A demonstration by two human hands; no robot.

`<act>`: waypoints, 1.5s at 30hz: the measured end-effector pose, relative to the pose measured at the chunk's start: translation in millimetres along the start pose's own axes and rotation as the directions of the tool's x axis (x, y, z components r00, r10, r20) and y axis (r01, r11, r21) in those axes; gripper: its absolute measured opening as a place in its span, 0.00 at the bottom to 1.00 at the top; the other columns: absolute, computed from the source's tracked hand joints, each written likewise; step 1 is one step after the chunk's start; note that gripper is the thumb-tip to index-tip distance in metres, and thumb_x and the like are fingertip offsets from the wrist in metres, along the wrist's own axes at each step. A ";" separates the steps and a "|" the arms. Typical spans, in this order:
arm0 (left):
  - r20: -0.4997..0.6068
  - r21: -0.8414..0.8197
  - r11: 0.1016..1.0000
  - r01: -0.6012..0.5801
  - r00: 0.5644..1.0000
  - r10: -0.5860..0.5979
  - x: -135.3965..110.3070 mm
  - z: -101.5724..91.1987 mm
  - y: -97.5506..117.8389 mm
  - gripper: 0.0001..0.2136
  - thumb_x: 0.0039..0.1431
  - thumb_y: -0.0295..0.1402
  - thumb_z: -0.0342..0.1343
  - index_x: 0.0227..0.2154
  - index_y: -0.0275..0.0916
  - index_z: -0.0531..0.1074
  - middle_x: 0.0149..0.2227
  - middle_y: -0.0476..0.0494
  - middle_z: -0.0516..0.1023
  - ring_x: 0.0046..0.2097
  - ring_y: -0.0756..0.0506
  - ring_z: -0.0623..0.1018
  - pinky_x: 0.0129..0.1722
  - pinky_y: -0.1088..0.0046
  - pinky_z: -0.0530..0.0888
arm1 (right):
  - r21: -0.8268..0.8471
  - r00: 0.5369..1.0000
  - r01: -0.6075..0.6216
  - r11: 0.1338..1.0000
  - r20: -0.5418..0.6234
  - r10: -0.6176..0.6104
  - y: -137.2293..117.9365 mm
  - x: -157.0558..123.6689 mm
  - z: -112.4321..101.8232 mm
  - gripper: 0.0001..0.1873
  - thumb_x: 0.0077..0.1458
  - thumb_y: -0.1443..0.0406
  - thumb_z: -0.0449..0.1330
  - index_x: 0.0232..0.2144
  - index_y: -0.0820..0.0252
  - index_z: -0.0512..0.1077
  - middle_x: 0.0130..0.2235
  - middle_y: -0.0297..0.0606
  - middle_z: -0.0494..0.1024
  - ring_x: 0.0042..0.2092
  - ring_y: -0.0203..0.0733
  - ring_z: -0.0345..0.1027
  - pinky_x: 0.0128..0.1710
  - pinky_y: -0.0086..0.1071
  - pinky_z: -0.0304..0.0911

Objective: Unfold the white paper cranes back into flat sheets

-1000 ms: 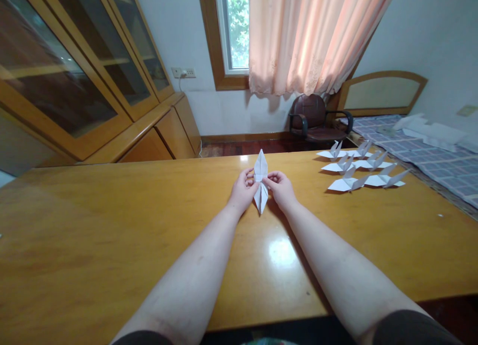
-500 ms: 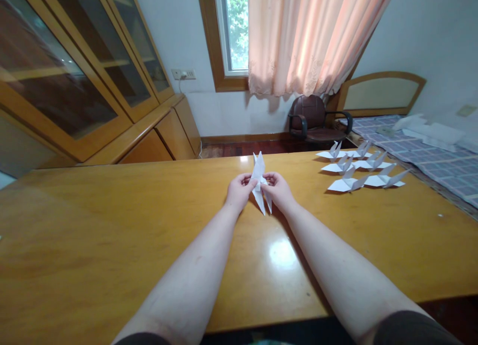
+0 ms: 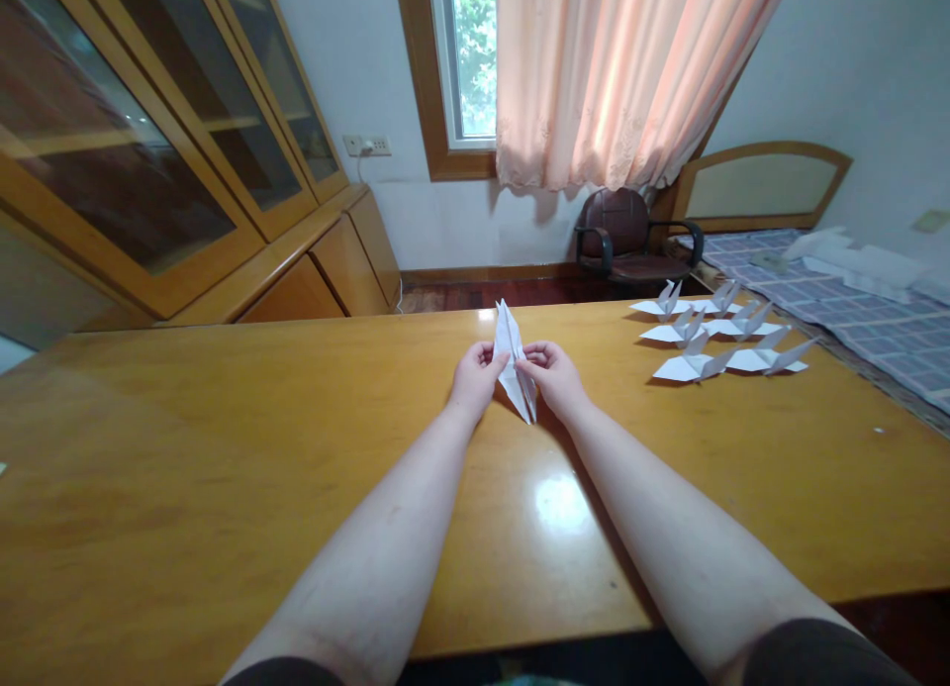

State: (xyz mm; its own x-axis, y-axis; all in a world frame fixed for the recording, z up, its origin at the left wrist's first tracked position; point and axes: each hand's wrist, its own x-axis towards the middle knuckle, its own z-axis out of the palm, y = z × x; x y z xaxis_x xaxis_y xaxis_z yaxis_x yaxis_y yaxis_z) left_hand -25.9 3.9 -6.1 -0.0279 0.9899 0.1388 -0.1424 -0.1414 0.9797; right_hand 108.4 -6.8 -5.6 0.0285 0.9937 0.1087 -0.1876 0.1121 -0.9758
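Note:
A half-folded piece of white paper (image 3: pixel 512 361), long and pointed at both ends, is held upright just above the wooden table (image 3: pixel 223 448). My left hand (image 3: pixel 476 380) pinches its left side and my right hand (image 3: pixel 555 378) pinches its right side, both closed on the paper at its middle. Several finished white paper cranes (image 3: pixel 712 342) stand in a group on the table to the right, about an arm's width from my right hand.
A wooden cabinet with glass doors (image 3: pixel 148 161) runs along the left wall. Beyond the table's far edge stand a dark armchair (image 3: pixel 627 233) and a window with a peach curtain (image 3: pixel 616 72). A bed with a checked cover (image 3: pixel 876 320) lies at the right.
The paper has been turned and folded narrower between my fingers; its upper point now leans left. Both hands stay in the same spot over the table.

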 end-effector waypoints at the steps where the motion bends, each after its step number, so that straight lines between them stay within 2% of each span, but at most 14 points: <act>1: 0.020 0.001 1.000 0.007 1.000 -0.007 -0.2 0.2 -0.3 0.13 0.45 0.36 0.62 0.32 0.36 0.70 0.33 0.44 0.78 0.36 0.46 0.76 0.40 0.68 0.72 | -0.016 1.000 0.000 1.000 0.005 0.000 0.3 -0.1 -0.1 0.19 0.36 0.58 0.68 0.30 0.57 0.68 0.28 0.32 0.75 0.30 0.38 0.70 0.34 0.33 0.65; 5: 0.069 -0.009 0.999 0.044 0.997 -0.043 -1.8 0.9 -0.2 0.15 0.44 0.36 0.63 0.34 0.35 0.70 0.34 0.43 0.78 0.37 0.44 0.77 0.39 0.67 0.72 | -0.069 1.000 -0.003 0.998 0.028 0.005 0.7 -1.5 0.3 0.19 0.38 0.57 0.68 0.32 0.57 0.67 0.28 0.32 0.76 0.28 0.36 0.69 0.31 0.32 0.64; 10: 0.029 0.003 0.998 0.056 0.998 -0.056 -1.0 -0.3 -1.4 0.13 0.45 0.35 0.61 0.34 0.35 0.71 0.34 0.41 0.79 0.36 0.44 0.77 0.37 0.67 0.73 | -0.019 0.999 -0.025 0.999 0.028 0.026 -1.7 -3.3 1.3 0.18 0.38 0.57 0.68 0.31 0.57 0.68 0.28 0.32 0.76 0.30 0.38 0.70 0.33 0.33 0.65; 17: -0.026 0.006 1.000 0.022 0.999 -0.022 -1.6 0.0 -0.2 0.11 0.45 0.34 0.61 0.32 0.36 0.71 0.33 0.44 0.78 0.36 0.46 0.76 0.38 0.68 0.72 | 0.036 0.997 -0.064 0.997 -0.042 0.066 0.0 1.1 -1.8 0.14 0.41 0.54 0.63 0.26 0.58 0.70 0.22 0.30 0.72 0.25 0.35 0.63 0.26 0.29 0.59; 23: 0.038 -0.076 0.996 0.034 0.999 -0.032 -3.9 2.0 2.7 0.14 0.44 0.36 0.63 0.33 0.37 0.71 0.33 0.45 0.78 0.36 0.46 0.76 0.40 0.68 0.72 | 0.098 0.990 -0.125 0.987 -0.049 0.130 0.4 2.9 -4.2 0.15 0.39 0.53 0.65 0.24 0.58 0.71 0.24 0.31 0.74 0.26 0.36 0.65 0.29 0.31 0.62; 29: 0.060 -0.036 0.999 -0.017 0.998 0.019 -1.7 -0.7 -2.0 0.14 0.45 0.38 0.63 0.34 0.37 0.72 0.33 0.45 0.78 0.35 0.47 0.76 0.40 0.68 0.72 | 0.203 0.982 -0.190 0.961 0.053 0.183 -3.1 0.1 -3.0 0.17 0.37 0.53 0.68 0.23 0.58 0.70 0.24 0.33 0.75 0.26 0.37 0.67 0.30 0.32 0.63; 32: 0.042 -0.005 1.000 -0.030 0.999 0.030 -0.7 -2.4 -2.7 0.13 0.45 0.38 0.63 0.32 0.37 0.73 0.32 0.46 0.78 0.35 0.47 0.76 0.39 0.69 0.72 | 0.198 0.986 -0.160 0.967 0.076 0.147 -4.0 -0.9 -1.5 0.17 0.35 0.53 0.68 0.20 0.57 0.68 0.28 0.34 0.77 0.29 0.39 0.69 0.32 0.34 0.65; 39: 0.056 -0.019 1.000 -0.017 0.998 0.018 -3.0 -0.8 2.5 0.13 0.45 0.36 0.62 0.33 0.36 0.72 0.34 0.44 0.79 0.37 0.46 0.76 0.41 0.68 0.71 | 0.156 0.994 -0.015 0.988 0.108 -0.001 -6.9 -3.4 -0.3 0.12 0.37 0.57 0.68 0.18 0.56 0.71 0.42 0.37 0.79 0.44 0.46 0.71 0.45 0.40 0.64; 42: 0.078 -0.046 0.999 -0.014 0.997 0.018 -2.7 -0.2 2.1 0.12 0.45 0.36 0.61 0.33 0.36 0.71 0.35 0.44 0.78 0.38 0.46 0.76 0.41 0.68 0.71 | 0.144 0.992 0.044 0.989 0.111 -0.061 -7.4 -4.9 -0.3 0.10 0.37 0.59 0.69 0.20 0.56 0.72 0.40 0.37 0.79 0.42 0.44 0.72 0.45 0.39 0.64; 45: 0.049 -0.058 0.998 -0.003 0.999 0.006 -1.3 -0.3 0.5 0.13 0.44 0.35 0.62 0.33 0.37 0.69 0.33 0.46 0.77 0.36 0.47 0.76 0.40 0.68 0.71 | 0.099 0.997 0.040 0.994 0.056 -0.046 -5.0 -3.8 -0.9 0.12 0.36 0.60 0.70 0.24 0.56 0.73 0.32 0.35 0.78 0.35 0.41 0.71 0.40 0.38 0.65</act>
State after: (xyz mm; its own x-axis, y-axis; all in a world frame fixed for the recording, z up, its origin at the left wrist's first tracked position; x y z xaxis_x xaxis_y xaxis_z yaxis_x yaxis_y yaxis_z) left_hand -26.2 2.6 -5.9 0.0194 0.9883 0.1514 -0.1994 -0.1446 0.9692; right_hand 110.1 -11.2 -1.3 -0.0179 0.9864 0.1636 -0.2824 0.1520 -0.9472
